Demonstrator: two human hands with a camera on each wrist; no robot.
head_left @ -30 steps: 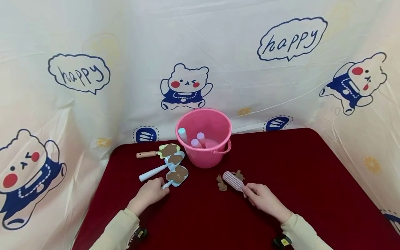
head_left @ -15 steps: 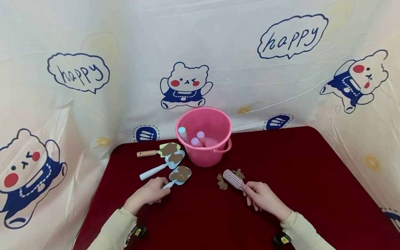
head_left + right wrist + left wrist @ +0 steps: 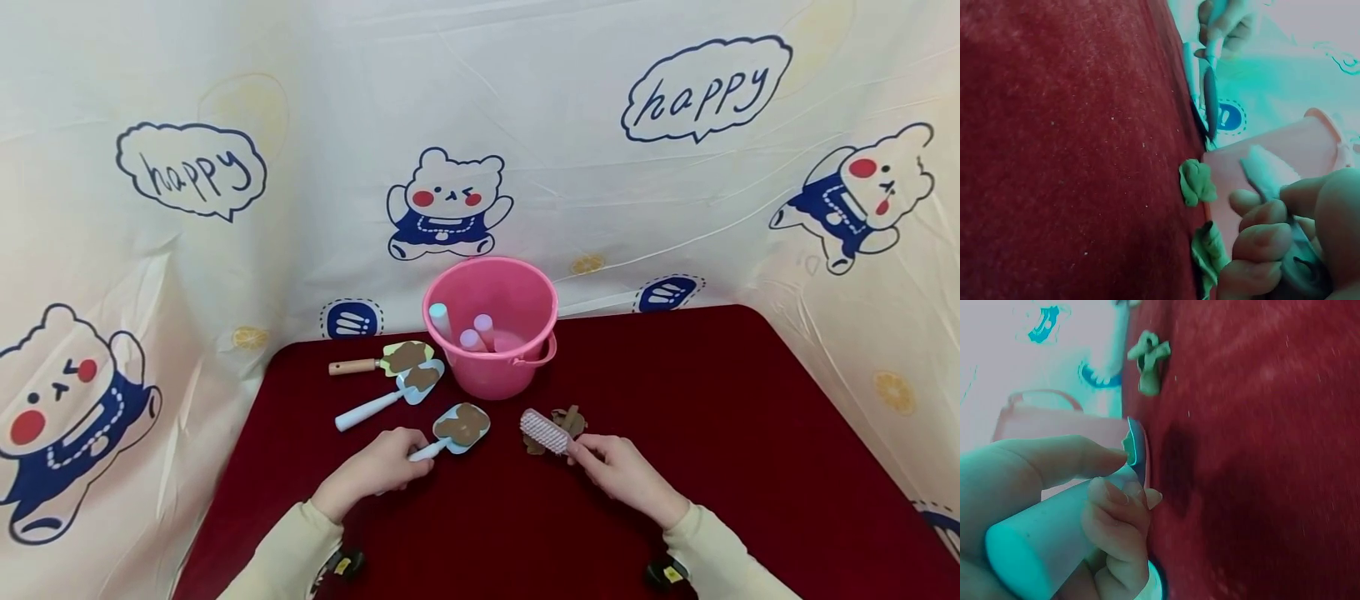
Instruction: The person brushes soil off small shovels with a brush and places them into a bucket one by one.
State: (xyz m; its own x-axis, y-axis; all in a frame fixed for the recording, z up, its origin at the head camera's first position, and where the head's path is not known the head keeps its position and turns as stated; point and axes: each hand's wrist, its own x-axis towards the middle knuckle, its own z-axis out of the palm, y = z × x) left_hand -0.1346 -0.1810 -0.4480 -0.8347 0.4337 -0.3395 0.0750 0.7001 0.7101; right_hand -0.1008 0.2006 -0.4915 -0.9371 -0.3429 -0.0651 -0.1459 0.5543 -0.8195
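Note:
My left hand [image 3: 382,465] grips the handle of a light blue trowel [image 3: 429,451]. Brown clay-like stuff [image 3: 467,423] covers much of its blade, which is held above the table in the left wrist view. My right hand [image 3: 630,482] holds a pale pink brush [image 3: 546,432] by its handle, bristles up in the head view. Behind the brush, and partly hidden by it, lie crumpled brown pieces [image 3: 574,419]; they look greenish in the right wrist view [image 3: 1197,182]. Trowel and brush are a short gap apart.
A pink bucket [image 3: 491,379] with several pastel tubes stands behind the hands. Left of it lie another light blue trowel [image 3: 369,411] and a wooden-handled trowel [image 3: 354,366], both with brown stuff on their blades. A printed curtain [image 3: 555,208] surrounds the red table [image 3: 720,400].
My left hand has lifted its trowel from beside the others and moved it right, toward the brush. My right hand has shifted slightly left with the brush, now over the brown pieces.

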